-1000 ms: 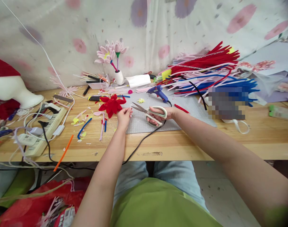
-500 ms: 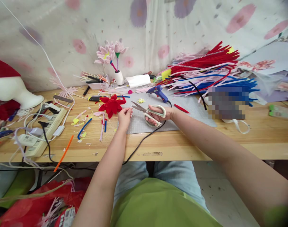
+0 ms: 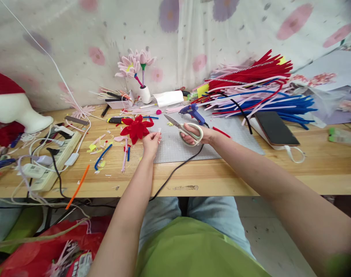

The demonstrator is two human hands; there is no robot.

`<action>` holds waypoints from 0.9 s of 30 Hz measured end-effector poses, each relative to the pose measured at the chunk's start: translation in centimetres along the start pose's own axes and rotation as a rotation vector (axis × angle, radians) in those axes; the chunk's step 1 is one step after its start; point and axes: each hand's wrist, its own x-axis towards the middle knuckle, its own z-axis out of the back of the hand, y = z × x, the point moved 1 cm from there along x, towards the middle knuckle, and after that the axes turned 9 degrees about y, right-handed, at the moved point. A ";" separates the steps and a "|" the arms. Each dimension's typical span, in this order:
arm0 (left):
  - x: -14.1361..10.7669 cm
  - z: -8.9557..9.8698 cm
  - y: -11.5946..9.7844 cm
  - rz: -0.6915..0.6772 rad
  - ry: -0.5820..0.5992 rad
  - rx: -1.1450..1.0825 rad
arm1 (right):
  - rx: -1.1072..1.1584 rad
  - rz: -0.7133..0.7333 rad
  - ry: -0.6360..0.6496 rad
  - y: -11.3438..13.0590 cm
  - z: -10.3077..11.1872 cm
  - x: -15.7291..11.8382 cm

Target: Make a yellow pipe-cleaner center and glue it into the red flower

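My left hand (image 3: 152,143) is closed in a pinch on a small bunch of thin white strands (image 3: 159,131). A red fuzzy flower (image 3: 137,128) lies just beyond that hand. In my right hand (image 3: 192,134) are scissors with pale handles (image 3: 199,139), the fingers passing through the loops. The scissor blades (image 3: 173,121) are together and point up and left. Beneath their tip, partly hidden, sits a little yellow bunch (image 3: 170,123) on the grey cutting mat (image 3: 175,153). The blue glue gun (image 3: 193,114) rests just behind the scissors.
Red, pink and blue pipe cleaners (image 3: 250,77) are heaped at the back right, near a phone (image 3: 276,129). Scraps and a blue piece (image 3: 103,157) lie left of the mat. A power strip (image 3: 60,165) with tangled cords occupies the left. Pink flowers (image 3: 128,66) stand behind.
The scissors' blades and handles have come together from spread, and their tip has shifted slightly up and right. More of the white strands shows at my left fingertips. The left hand has barely moved.
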 end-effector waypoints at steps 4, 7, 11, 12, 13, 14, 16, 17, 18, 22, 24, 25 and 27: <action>0.3 0.0 0.5 -0.017 -0.028 0.012 | -0.137 -0.164 0.080 0.6 -1.1 -0.8; 0.4 0.2 0.8 -0.038 -0.049 0.096 | -0.153 -0.239 0.107 0.4 -1.6 -0.7; 0.5 0.5 1.0 -0.064 -0.074 0.213 | -0.127 -0.211 0.117 0.0 -1.5 0.0; 0.5 0.6 1.0 -0.068 -0.076 0.235 | -0.121 -0.213 0.108 -0.1 -1.4 0.1; 0.5 0.6 1.0 -0.073 -0.076 0.256 | -0.114 -0.221 0.095 -0.1 -1.2 0.2; 0.5 0.6 1.0 -0.079 -0.076 0.273 | -0.107 -0.230 0.081 -0.2 -1.1 0.3; 0.5 0.6 0.9 -0.089 -0.075 0.296 | -0.096 -0.241 0.062 -0.2 -1.0 0.3; 0.5 0.6 0.9 -0.090 -0.074 0.303 | -0.093 -0.239 0.060 -0.2 -1.0 0.3; 0.4 0.6 0.9 -0.088 -0.072 0.309 | -0.092 -0.235 0.058 -0.2 -1.0 0.3; 0.4 0.7 0.9 -0.092 -0.068 0.357 | -0.085 -0.235 0.052 -0.3 -0.9 0.2; 0.5 0.8 1.0 -0.110 -0.067 0.401 | -0.079 -0.244 0.050 -0.3 -0.9 0.3; 0.5 0.8 1.1 -0.122 -0.066 0.428 | -0.076 -0.246 0.050 -0.4 -0.9 0.3; 0.5 0.9 1.1 -0.154 -0.064 0.485 | -0.072 -0.244 0.046 -0.3 -0.9 0.3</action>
